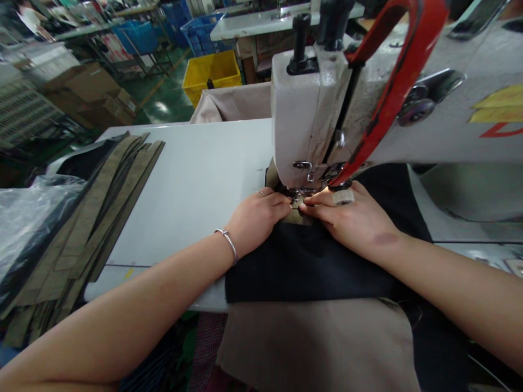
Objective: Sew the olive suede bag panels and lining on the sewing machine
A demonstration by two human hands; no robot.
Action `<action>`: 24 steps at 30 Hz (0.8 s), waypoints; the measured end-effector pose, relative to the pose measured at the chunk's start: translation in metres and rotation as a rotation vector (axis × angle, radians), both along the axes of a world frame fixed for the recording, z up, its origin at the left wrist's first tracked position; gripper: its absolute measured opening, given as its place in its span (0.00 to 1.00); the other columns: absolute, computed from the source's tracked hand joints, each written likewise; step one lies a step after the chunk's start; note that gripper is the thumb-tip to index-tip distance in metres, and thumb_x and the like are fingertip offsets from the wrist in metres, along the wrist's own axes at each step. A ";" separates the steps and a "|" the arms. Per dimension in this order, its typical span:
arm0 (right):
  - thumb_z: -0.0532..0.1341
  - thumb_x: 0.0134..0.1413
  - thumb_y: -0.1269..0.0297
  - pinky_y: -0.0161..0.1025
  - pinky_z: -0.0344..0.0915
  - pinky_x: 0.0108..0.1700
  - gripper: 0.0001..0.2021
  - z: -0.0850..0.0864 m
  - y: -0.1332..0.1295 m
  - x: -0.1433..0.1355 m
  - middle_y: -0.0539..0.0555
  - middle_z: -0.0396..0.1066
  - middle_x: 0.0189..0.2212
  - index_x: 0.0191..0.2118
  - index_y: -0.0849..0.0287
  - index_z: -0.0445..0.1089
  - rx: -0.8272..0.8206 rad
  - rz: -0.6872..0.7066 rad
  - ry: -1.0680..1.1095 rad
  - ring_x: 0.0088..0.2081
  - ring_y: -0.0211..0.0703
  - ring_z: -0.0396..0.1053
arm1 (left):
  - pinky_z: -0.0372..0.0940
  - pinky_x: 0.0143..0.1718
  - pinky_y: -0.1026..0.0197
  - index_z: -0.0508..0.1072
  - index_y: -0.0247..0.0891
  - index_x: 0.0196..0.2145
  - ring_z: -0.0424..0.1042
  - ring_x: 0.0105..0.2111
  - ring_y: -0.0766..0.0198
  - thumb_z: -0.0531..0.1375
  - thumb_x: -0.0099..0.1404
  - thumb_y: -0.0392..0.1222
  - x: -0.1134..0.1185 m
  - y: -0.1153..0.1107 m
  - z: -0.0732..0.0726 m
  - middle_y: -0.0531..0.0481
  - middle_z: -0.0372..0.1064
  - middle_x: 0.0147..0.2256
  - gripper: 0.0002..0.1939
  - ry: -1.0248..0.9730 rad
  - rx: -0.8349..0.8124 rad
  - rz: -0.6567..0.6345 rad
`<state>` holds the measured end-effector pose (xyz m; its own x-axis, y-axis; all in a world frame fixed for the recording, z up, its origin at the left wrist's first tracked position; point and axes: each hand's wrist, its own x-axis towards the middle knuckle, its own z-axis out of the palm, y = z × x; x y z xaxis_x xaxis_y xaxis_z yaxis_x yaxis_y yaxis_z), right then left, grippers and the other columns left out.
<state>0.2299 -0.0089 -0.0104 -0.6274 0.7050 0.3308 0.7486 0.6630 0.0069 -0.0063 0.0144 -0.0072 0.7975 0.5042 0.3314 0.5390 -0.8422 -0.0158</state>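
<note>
A white sewing machine (296,114) with a red lever (392,87) stands over a dark fabric piece (310,267). Beneath the needle area lies a brownish strip (300,217) on that fabric. My left hand (259,215), below a silver bangle, presses its fingertips on the strip's left side. From the right, my right hand (347,212) has thumb and fingers pressed together on the strip close to the presser foot, with a pale band round one finger. A beige cloth (314,343) hangs below the dark fabric at the table's front edge.
Many brown strips (110,201) lie piled on the white table (196,174) at left, beside clear plastic (36,218). Behind are a yellow crate (212,73), blue crates (137,37), cardboard boxes (87,90) and a person at the far left.
</note>
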 end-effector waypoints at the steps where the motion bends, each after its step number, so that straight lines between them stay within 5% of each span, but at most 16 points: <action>1: 0.56 0.63 0.69 0.49 0.56 0.48 0.12 0.000 0.000 0.000 0.51 0.76 0.43 0.46 0.50 0.75 -0.001 -0.001 -0.003 0.47 0.51 0.68 | 0.66 0.47 0.59 0.75 0.37 0.44 0.70 0.44 0.60 0.55 0.68 0.33 0.000 0.000 0.000 0.50 0.74 0.46 0.10 -0.001 0.000 -0.001; 24: 0.54 0.63 0.67 0.51 0.59 0.51 0.13 -0.009 0.015 0.005 0.52 0.76 0.43 0.45 0.50 0.76 -0.027 0.018 0.029 0.50 0.52 0.68 | 0.65 0.48 0.60 0.75 0.37 0.42 0.70 0.44 0.61 0.54 0.69 0.33 0.002 0.010 -0.002 0.49 0.74 0.44 0.10 -0.003 -0.023 0.022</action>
<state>0.2347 0.0066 -0.0195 -0.6305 0.7026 0.3298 0.7361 0.6761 -0.0331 -0.0043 0.0245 -0.0094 0.7850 0.5291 0.3222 0.5574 -0.8303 0.0053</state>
